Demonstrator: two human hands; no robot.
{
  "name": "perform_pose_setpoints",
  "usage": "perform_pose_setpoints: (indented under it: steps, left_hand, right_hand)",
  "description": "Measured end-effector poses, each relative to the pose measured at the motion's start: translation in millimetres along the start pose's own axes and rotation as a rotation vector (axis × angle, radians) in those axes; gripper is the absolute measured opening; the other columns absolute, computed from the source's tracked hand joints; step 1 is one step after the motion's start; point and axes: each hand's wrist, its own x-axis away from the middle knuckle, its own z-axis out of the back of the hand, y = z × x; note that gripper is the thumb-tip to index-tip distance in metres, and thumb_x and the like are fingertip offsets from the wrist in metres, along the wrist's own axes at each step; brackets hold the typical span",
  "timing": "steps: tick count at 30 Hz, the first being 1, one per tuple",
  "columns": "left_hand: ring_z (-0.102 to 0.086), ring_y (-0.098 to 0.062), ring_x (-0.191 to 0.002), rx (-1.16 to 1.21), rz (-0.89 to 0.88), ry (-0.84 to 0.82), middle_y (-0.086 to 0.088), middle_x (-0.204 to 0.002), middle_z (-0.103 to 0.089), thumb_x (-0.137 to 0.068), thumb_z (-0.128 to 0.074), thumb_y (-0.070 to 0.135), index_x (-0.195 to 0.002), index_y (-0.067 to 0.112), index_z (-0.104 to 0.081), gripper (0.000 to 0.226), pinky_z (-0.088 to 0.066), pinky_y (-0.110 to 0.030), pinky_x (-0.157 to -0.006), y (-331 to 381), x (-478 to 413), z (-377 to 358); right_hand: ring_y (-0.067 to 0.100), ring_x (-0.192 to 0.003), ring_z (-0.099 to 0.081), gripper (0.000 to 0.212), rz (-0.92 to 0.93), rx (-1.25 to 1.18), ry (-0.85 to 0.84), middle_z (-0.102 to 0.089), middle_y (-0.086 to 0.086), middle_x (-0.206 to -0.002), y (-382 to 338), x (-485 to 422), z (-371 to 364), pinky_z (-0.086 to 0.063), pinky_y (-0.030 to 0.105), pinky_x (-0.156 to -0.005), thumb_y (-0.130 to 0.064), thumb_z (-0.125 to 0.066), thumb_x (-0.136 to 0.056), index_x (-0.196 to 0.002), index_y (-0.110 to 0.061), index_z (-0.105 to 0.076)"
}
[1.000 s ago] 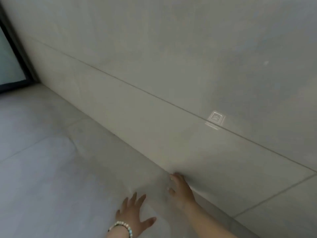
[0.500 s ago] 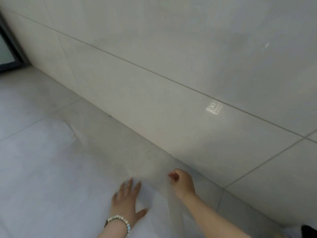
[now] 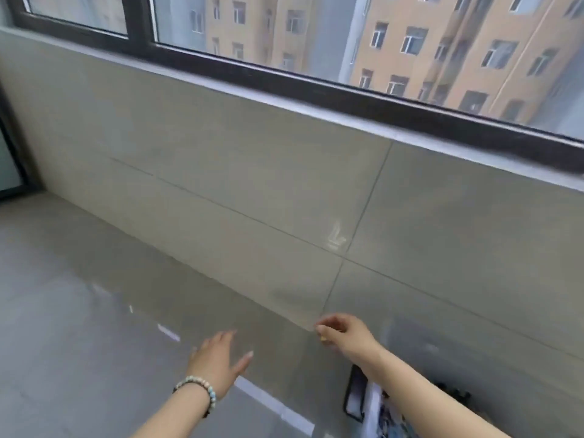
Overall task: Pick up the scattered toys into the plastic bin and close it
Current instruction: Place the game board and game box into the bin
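A clear plastic lid [image 3: 196, 311] hangs tilted above the floor, almost see-through, with a whitish rim [image 3: 271, 403] along its near edge. My right hand [image 3: 344, 338] pinches the lid's far right corner. My left hand [image 3: 218, 365], with a bead bracelet on the wrist, is spread flat at the lid's near side and looks hazy, as if seen through the plastic. The plastic bin [image 3: 373, 406] shows at the bottom right under my right forearm, with a black latch [image 3: 352, 396] on its end. Coloured toys [image 3: 388, 420] lie inside it, mostly hidden.
A grey tiled wall [image 3: 252, 200] runs just behind the hands, topped by a sill and a black-framed window [image 3: 316, 83]. Grey floor tiles [image 3: 63, 311] stretch to the left. A dark door frame [image 3: 9, 172] stands at the far left.
The view has tipped up, so the window and the bin came into sight. Both hands have risen off the floor and shifted right with the lid.
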Motion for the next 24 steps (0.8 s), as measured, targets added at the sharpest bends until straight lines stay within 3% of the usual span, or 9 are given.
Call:
perform_pose_setpoints:
  steps: [4, 6, 8, 9, 11, 14, 17, 20, 24]
  left_hand:
    - [-0.038, -0.019, -0.133, -0.041, -0.185, -0.205, -0.001, -0.145, -0.039, -0.090, -0.046, 0.053, -0.140, 0.022, -0.035, 0.061, -0.032, -0.029, -0.109, 84.8, 78.8, 40.9]
    - [-0.044, -0.016, -0.129, -0.018, -0.240, -0.292, -0.001, -0.142, -0.045, -0.089, -0.050, 0.052, -0.137, 0.021, -0.041, 0.058, -0.034, -0.027, -0.107, 123.8, 111.0, 49.0]
    - [-0.049, -0.014, -0.124, 0.048, -0.262, -0.315, -0.001, -0.137, -0.050, -0.089, -0.052, 0.048, -0.134, 0.018, -0.045, 0.055, -0.037, -0.025, -0.104, 159.1, 136.8, 52.1]
    - [-0.050, -0.014, -0.122, 0.073, -0.273, -0.316, -0.002, -0.135, -0.052, -0.089, -0.053, 0.046, -0.133, 0.017, -0.046, 0.053, -0.038, -0.025, -0.103, 173.7, 149.2, 51.8]
    - [-0.053, -0.015, -0.119, 0.112, -0.290, -0.308, -0.003, -0.132, -0.054, -0.090, -0.053, 0.044, -0.131, 0.016, -0.047, 0.050, -0.040, -0.026, -0.101, 195.7, 172.9, 49.1]
    - [-0.054, -0.015, -0.116, 0.181, -0.300, -0.314, -0.004, -0.130, -0.056, -0.090, -0.055, 0.041, -0.131, 0.014, -0.048, 0.049, -0.042, -0.026, -0.099, 214.7, 203.8, 41.4]
    - [-0.055, -0.017, -0.115, 0.205, -0.317, -0.313, -0.007, -0.128, -0.056, -0.090, -0.056, 0.037, -0.131, 0.012, -0.047, 0.050, -0.042, -0.024, -0.095, 223.4, 225.3, 43.5]
    - [-0.055, -0.018, -0.113, 0.237, -0.361, -0.279, -0.008, -0.127, -0.056, -0.090, -0.056, 0.037, -0.131, 0.011, -0.047, 0.050, -0.042, -0.022, -0.088, 229.7, 241.8, 57.5]
    - [-0.057, -0.015, -0.110, 0.181, -0.451, -0.237, -0.005, -0.125, -0.058, -0.089, -0.055, 0.042, -0.129, 0.013, -0.049, 0.049, -0.043, -0.024, -0.093, 250.1, 249.8, 78.8]
  right_hand:
    - [0.018, -0.059, -0.054, 0.009, -0.275, -0.149, 0.258, -0.058, 0.012, -0.073, 40.3, 122.2, 82.6, -0.048, 0.017, -0.045, -0.003, -0.056, -0.091, -0.091, 0.003, -0.063]
    - [0.025, -0.071, -0.059, 0.020, -0.408, -0.285, 0.385, -0.061, 0.016, -0.082, 69.1, 165.7, 117.9, -0.053, 0.023, -0.052, -0.002, -0.057, -0.090, -0.106, 0.010, -0.061]
    - [0.035, -0.104, -0.058, 0.033, -0.451, -0.447, 0.478, -0.058, 0.026, -0.114, 82.1, 204.1, 146.0, -0.054, 0.029, -0.082, 0.000, -0.053, -0.092, -0.122, 0.013, -0.050]
    - [0.036, -0.121, -0.049, 0.038, -0.446, -0.508, 0.500, -0.048, 0.027, -0.131, 85.8, 221.2, 158.6, -0.046, 0.034, -0.098, -0.001, -0.049, -0.094, -0.129, 0.013, -0.042]
    - [0.035, -0.133, -0.037, 0.044, -0.430, -0.635, 0.521, -0.032, 0.025, -0.146, 94.7, 251.6, 180.5, -0.033, 0.039, -0.110, -0.002, -0.040, -0.098, -0.139, 0.011, -0.030]
    - [0.034, -0.130, -0.042, 0.042, -0.409, -0.624, 0.438, -0.039, 0.021, -0.143, 100.5, 297.7, 203.9, -0.039, 0.038, -0.104, -0.006, -0.035, -0.100, -0.141, 0.004, -0.031]
    - [0.026, -0.105, -0.056, 0.042, -0.384, -0.354, 0.360, -0.054, 0.012, -0.123, 83.9, 342.8, 226.7, -0.047, 0.034, -0.084, -0.013, -0.052, -0.095, -0.136, -0.006, -0.044]
    - [0.026, -0.113, -0.053, 0.044, -0.345, -0.225, 0.347, -0.052, 0.007, -0.131, 59.4, 378.3, 243.4, -0.046, 0.035, -0.093, -0.024, -0.061, -0.089, -0.130, -0.012, -0.049]
    - [0.020, -0.118, -0.050, 0.052, -0.289, 0.025, 0.328, -0.050, 0.003, -0.135, 29.8, 412.1, 257.9, -0.046, 0.032, -0.096, -0.037, -0.066, -0.084, -0.129, -0.015, -0.051]
